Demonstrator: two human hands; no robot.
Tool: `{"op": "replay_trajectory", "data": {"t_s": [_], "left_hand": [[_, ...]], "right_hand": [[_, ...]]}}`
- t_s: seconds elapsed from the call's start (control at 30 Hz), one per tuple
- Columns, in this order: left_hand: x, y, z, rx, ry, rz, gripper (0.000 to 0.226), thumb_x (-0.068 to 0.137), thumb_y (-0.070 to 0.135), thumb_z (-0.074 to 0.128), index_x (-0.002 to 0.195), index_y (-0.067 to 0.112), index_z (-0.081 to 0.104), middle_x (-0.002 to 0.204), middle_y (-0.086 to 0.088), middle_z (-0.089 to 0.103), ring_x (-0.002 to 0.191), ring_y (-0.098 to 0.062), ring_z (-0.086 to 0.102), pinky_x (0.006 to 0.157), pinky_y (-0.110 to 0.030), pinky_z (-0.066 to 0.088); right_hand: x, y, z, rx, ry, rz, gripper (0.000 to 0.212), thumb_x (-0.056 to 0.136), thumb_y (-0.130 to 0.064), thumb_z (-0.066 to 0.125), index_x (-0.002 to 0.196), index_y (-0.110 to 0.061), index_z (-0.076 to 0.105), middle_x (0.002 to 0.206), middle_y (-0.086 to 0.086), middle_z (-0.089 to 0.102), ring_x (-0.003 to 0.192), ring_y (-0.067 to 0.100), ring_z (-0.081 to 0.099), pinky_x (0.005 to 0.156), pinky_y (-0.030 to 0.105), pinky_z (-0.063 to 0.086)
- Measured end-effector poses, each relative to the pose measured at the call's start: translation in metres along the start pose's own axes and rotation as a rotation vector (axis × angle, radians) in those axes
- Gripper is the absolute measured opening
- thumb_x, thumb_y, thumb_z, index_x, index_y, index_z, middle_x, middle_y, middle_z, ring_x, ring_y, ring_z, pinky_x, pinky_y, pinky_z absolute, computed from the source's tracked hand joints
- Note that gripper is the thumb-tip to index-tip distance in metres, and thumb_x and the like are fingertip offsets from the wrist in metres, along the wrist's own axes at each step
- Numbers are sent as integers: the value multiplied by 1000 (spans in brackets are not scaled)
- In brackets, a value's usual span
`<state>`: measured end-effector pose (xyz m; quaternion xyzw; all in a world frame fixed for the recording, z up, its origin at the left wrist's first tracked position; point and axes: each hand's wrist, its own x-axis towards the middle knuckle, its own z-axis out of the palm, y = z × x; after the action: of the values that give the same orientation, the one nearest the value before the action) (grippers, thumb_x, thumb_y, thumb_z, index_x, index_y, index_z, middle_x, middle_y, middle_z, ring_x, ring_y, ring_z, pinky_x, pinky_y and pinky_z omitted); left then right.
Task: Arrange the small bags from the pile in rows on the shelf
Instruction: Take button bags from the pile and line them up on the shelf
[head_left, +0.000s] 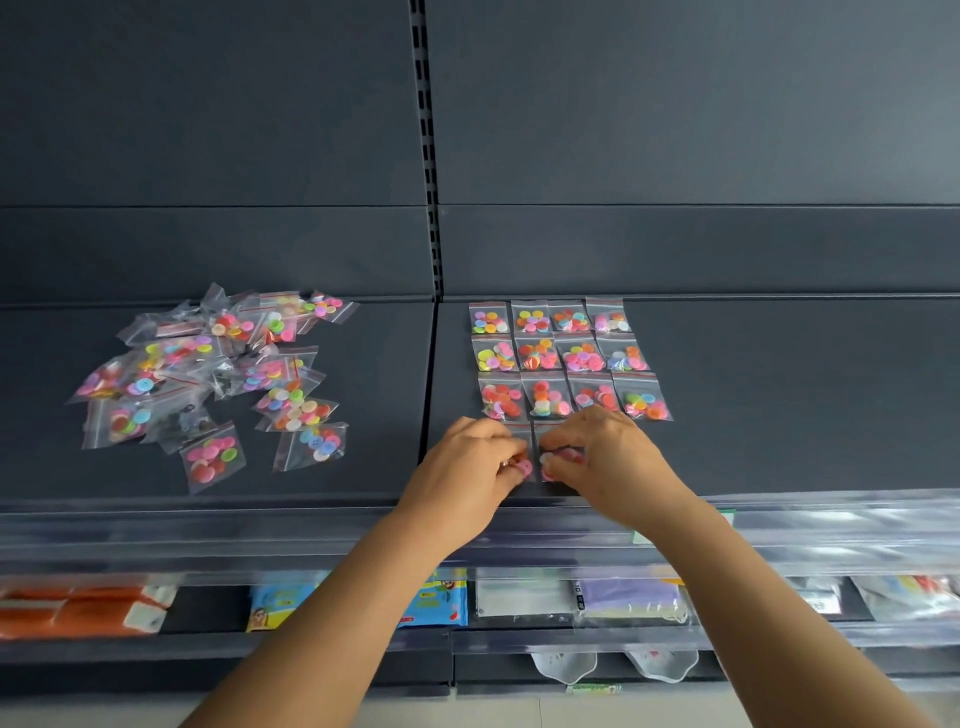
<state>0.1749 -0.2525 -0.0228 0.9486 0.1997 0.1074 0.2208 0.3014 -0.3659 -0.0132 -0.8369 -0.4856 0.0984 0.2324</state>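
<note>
From the head camera, the grid of bags (569, 358) lies on the shelf (779, 395), three full rows laid. At its near edge, the left hand (467, 467) and right hand (605, 457) each pinch a bag, starting a fourth row. The pile (218, 384) sits well left of the grid. Next, probably: release, then reach for the pile.

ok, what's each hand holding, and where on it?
Each pinches a small bag of buttons in the fourth row: left hand at its bag's lower part, right hand at its bag's lower right.
</note>
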Motion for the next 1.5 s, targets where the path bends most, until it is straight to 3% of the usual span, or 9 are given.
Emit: {"op": "replay_trajectory", "data": {"t_s": [0.1, 0.23, 0.67, 0.93, 1.07, 1.17, 1.3, 1.43, 1.5], "left_hand": [[-3, -3, -6, 28, 15, -9, 40, 95, 35, 52, 132, 20, 54, 131, 10, 51, 121, -8, 38, 96, -25, 38], [-13, -14, -22, 91, 71, -32, 47, 97, 34, 48, 142, 23, 41, 139, 10, 44, 129, -9, 34, 103, -24, 33], [-50, -123, -83, 188, 218, -367, 54, 96, 32, 49, 146, 21, 32, 145, 2, 39, 134, -19, 31, 107, -32, 34], [-50, -169, -91, 214, 148, -373, 39, 99, 28, 40, 138, 22, 47, 136, 4, 45, 122, -19, 38, 102, -30, 38], [-49, -175, -94, 137, 203, -355, 28, 98, 28, 43, 111, 17, 64, 114, 1, 56, 108, -19, 46, 87, -28, 41], [-45, -175, -97, 111, 223, -365, 21, 96, 29, 50, 94, 13, 64, 101, -1, 60, 102, -20, 49, 79, -27, 41], [-37, -175, -98, -5, 264, -450, 26, 85, 27, 68, 101, 13, 54, 97, -2, 64, 96, -21, 57, 77, -35, 50], [-32, -177, -101, -120, 211, -569, 45, 80, 28, 74, 114, 14, 47, 96, -2, 66, 91, -21, 62, 71, -34, 50], [-31, -179, -102, -134, 191, -568, 38, 81, 28, 73, 110, 13, 53, 94, -2, 67, 89, -21, 63, 70, -34, 51]], "right_hand": [[2, -9, 0, -25, 0, -10, 13, 84, -25, 64, 94, -19, 71, 102, 2, 60, 102, 24, 52, 82, 33, 48], [12, -31, 4, -59, 18, -62, 38, 90, -31, 60, 127, -25, 58, 127, -1, 54, 119, 21, 44, 96, 30, 40], [66, -132, 64, -17, -91, -252, 50, 92, -32, 55, 140, -23, 41, 141, -3, 47, 130, 21, 38, 104, 27, 34], [87, -164, 102, -8, -162, -156, 35, 89, -31, 57, 124, -25, 57, 114, 2, 56, 110, 22, 49, 89, 28, 44], [94, -164, 103, -16, -139, -54, 34, 88, -28, 60, 122, -27, 59, 109, 4, 57, 103, 23, 54, 81, 26, 45], [98, -161, 101, -14, -88, 30, 22, 87, -32, 61, 105, -21, 65, 103, 6, 61, 95, 23, 59, 71, 23, 41], [98, -166, 98, -28, -123, 128, 30, 83, -33, 66, 107, -14, 62, 101, 5, 63, 93, 23, 59, 70, 26, 43], [99, -176, 94, -47, -206, 169, 19, 85, -24, 63, 93, -7, 67, 88, 8, 69, 80, 22, 62, 67, 30, 50], [98, -177, 92, -20, -232, 171, 13, 86, -24, 62, 87, -11, 65, 85, 4, 67, 76, 18, 59, 62, 27, 48]]}}
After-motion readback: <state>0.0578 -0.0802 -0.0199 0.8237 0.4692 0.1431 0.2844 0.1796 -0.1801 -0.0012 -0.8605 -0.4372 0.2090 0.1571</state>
